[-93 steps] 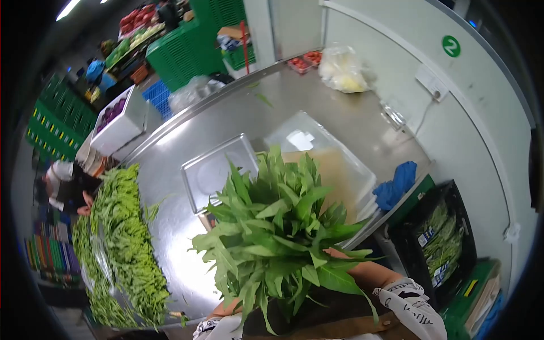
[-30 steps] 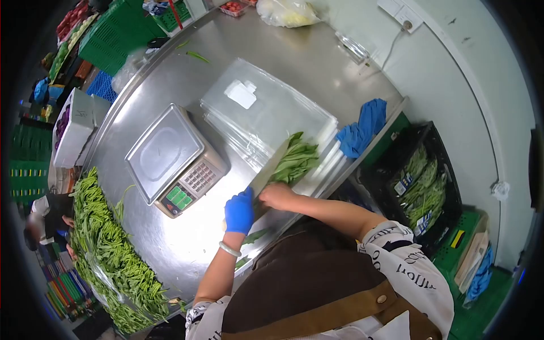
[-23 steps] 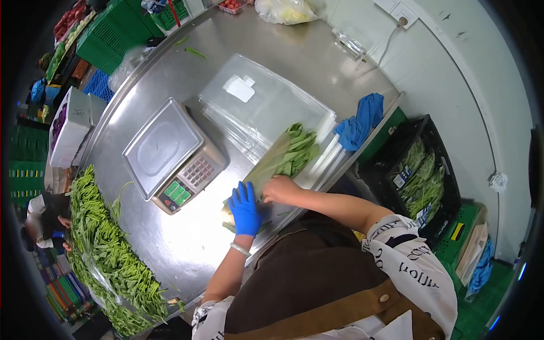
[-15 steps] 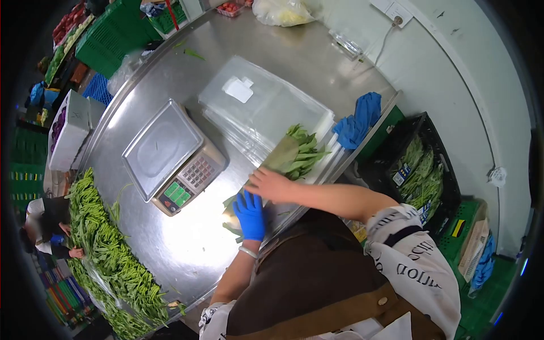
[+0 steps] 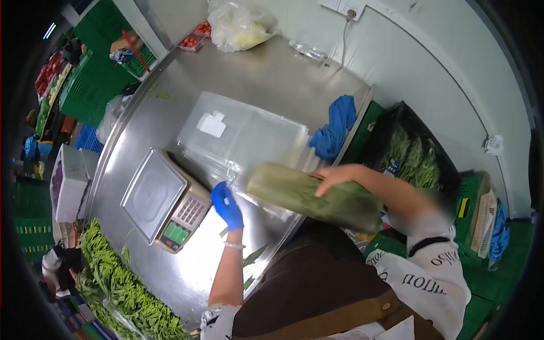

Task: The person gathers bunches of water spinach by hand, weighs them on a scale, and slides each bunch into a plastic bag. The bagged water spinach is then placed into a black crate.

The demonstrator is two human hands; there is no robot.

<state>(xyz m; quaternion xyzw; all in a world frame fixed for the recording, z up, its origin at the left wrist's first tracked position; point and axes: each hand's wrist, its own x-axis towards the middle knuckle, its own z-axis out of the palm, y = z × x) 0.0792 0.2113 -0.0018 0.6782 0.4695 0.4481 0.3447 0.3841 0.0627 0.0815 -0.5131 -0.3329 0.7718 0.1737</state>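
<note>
My right hand (image 5: 340, 174), bare, grips a clear bag of leafy greens (image 5: 317, 198). The bag lies nearly level over the table's front edge, its right part blurred by motion. My left hand (image 5: 228, 209) wears a blue glove and is raised just right of the scale's keypad. Its fingers are curled together, and a small whitish spot shows among them that I cannot make out. The weighing scale (image 5: 156, 195) stands to the left with a bare metal pan. A stack of clear plastic bags (image 5: 255, 133) lies beyond my hands, with a white paper piece (image 5: 212, 123) on it.
Loose green stalks (image 5: 124, 277) are heaped along the table's left side. A crumpled blue glove or cloth (image 5: 334, 127) lies by the right edge. Beyond it stands a black crate (image 5: 445, 153) with bagged greens. Another person (image 5: 59, 266) is at the far left.
My right hand has lifted the bagged greens off the table and swung them to the right. My left hand has come away from the bag towards the scale. The camera view has shifted.
</note>
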